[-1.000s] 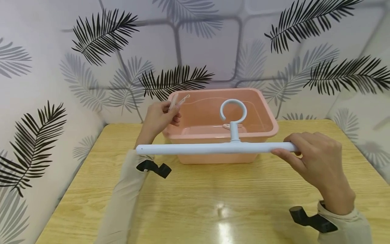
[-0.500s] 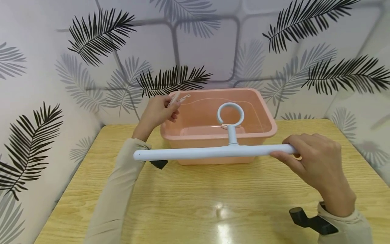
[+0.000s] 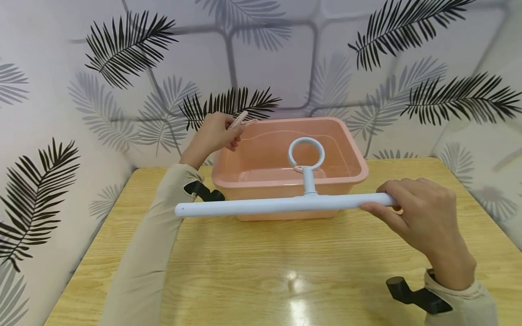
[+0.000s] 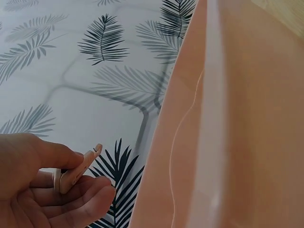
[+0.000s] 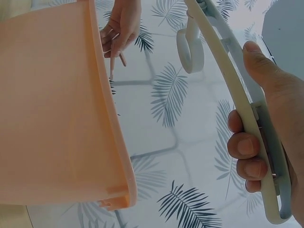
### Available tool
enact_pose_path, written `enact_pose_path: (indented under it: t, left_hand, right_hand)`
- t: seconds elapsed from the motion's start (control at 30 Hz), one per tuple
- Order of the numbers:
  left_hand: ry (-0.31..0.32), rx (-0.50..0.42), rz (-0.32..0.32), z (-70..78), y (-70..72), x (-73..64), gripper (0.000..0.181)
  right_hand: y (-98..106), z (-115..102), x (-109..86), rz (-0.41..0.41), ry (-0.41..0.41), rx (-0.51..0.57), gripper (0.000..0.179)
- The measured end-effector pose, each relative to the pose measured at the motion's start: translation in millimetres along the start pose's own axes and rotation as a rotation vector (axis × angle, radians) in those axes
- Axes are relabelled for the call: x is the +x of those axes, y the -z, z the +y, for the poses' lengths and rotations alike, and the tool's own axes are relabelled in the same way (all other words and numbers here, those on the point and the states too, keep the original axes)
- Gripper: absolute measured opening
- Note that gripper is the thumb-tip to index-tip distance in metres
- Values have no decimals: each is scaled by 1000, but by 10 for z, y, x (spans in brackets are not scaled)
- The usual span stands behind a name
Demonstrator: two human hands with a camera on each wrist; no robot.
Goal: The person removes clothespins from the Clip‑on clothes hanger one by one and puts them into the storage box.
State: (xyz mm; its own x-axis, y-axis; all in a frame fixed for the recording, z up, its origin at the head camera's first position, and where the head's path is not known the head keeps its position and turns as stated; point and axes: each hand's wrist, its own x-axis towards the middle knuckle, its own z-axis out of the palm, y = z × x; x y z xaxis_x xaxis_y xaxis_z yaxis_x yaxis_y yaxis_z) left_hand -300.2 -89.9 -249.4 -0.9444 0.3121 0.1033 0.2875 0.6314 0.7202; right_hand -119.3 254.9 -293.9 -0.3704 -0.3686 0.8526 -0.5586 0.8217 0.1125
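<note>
In the head view my left hand [image 3: 213, 136] pinches a small pink clothes peg [image 3: 239, 119] above the far left corner of a pink plastic basin [image 3: 285, 182]. Between thumb and fingers the peg [image 4: 76, 173] also shows in the left wrist view. My right hand [image 3: 426, 215] grips the right end of a pale blue clothes hanger [image 3: 261, 205], held level in front of the basin with its round hook upward. The hanger's double bar [image 5: 247, 109] is visible in the right wrist view. Partly behind the hook, another small pink piece [image 3: 299, 169] lies inside the basin.
The basin stands on a wood-grain table [image 3: 261, 267], close to a leaf-patterned wall [image 3: 273, 68]. Black camera mounts sit on both wrists, and the left one [image 3: 204, 191] is just above the hanger's left end.
My left hand has risen with the peg and turned it slightly. The hanger's left end has dipped a little, while my right hand has stayed nearly still.
</note>
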Motion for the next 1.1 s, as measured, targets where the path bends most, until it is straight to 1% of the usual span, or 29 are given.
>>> enact_pose_path:
  t: [0.1, 0.23, 0.4, 0.47, 0.6, 0.7, 0.8, 0.93, 1.1]
  left_hand:
    - [5, 26, -2, 64, 4, 64, 23]
    - [14, 75, -46, 95, -35, 135, 24]
    - [33, 96, -76, 46, -123, 213, 23]
    - [50, 103, -96, 11, -161, 239, 23]
    - [83, 182, -158, -37, -224, 267, 26]
    - [104, 248, -171, -62, -226, 245, 28]
    - [104, 273, -160, -60, -211, 213, 27]
    - [84, 251, -146, -58, -186, 151, 26]
    - [42, 222, -109, -99, -104, -2, 26]
  right_hand:
    - [0, 12, -5, 2, 3, -3, 66]
    - [9, 11, 0, 1, 4, -4, 66]
    - [21, 5, 7, 0, 3, -3, 66]
    - [24, 5, 7, 3, 4, -4, 66]
    - [30, 13, 5, 11, 3, -9, 66]
    - [25, 5, 6, 10, 1, -7, 66]
    - [24, -3, 5, 3, 0, -6, 67]
    - [22, -13, 6, -5, 0, -7, 67]
    - [27, -22, 21, -4, 4, -8, 67]
